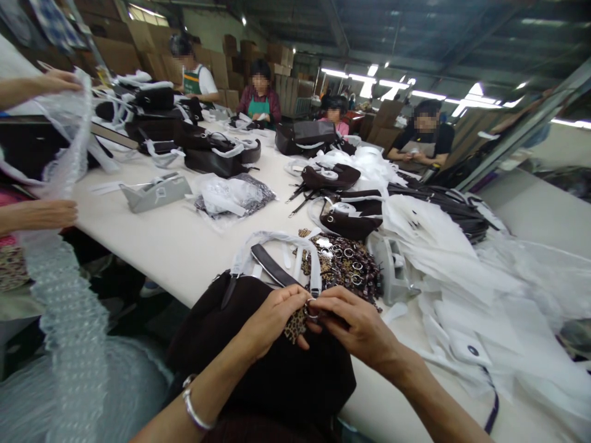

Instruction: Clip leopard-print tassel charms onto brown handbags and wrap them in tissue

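A dark brown handbag point(258, 363) lies in front of me at the table's near edge, its handle point(272, 237) wrapped in white paper. Over the bag's upper side my left hand point(277, 314) is closed on a leopard-print charm point(295, 325). Its metal key ring point(311, 309) sits between my two hands, near the base of the handle. My right hand point(355, 320) pinches that ring from the other side. The fingertips of both hands almost meet there. A pile of similar charms with rings point(346, 261) lies just beyond the bag.
Tape dispensers point(159, 192) point(392, 271) stand left and right on the white table point(152, 240). Several dark bags point(217, 147) and white paper sheets point(434, 246) cover parts of it. At left, another person's hands point(41, 215) hold bubble wrap point(69, 320). Several people sit or stand beyond.
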The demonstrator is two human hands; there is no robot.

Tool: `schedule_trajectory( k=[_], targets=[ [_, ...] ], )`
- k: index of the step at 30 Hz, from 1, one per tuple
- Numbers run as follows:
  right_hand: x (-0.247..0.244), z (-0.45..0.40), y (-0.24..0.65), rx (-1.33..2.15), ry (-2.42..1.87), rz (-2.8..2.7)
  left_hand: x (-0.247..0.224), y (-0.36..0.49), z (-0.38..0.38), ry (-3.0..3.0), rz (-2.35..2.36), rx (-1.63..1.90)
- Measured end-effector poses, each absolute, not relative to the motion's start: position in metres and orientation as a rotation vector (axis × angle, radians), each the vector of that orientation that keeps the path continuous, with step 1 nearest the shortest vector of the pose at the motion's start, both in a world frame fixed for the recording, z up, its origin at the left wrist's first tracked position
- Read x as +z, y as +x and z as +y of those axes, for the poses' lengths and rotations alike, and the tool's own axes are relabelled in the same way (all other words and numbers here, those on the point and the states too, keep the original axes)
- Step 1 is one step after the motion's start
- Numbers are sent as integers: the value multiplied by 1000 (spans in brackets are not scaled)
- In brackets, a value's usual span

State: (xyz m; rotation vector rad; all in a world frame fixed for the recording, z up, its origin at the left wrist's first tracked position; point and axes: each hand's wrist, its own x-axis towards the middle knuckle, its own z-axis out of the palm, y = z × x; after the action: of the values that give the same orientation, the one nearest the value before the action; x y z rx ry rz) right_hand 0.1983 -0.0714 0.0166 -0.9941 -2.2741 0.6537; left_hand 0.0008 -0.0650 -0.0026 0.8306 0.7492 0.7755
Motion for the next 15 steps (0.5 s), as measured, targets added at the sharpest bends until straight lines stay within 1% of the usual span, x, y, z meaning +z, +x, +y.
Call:
schedule_trajectory(
  k=[4, 8, 10, 13, 15],
  targets=[
    [18, -71, 197, 737, -1057, -2237, -2, -6, -62, 918, 771, 699],
    [18, -71, 193, 864, -1154, -1933, 2, -13, -57, 1419, 922, 782],
    [18, -70, 192, 1006, -1222, -1772, 5, -14, -56, 1546, 976, 857],
    [19, -69, 192, 1292, -1393, -1576, 8, -14, -57, 1553, 992, 911],
    [19, -69, 194, 1422, -1452, -1466, 11, -14, -58, 1541, 990, 909]
  ],
)
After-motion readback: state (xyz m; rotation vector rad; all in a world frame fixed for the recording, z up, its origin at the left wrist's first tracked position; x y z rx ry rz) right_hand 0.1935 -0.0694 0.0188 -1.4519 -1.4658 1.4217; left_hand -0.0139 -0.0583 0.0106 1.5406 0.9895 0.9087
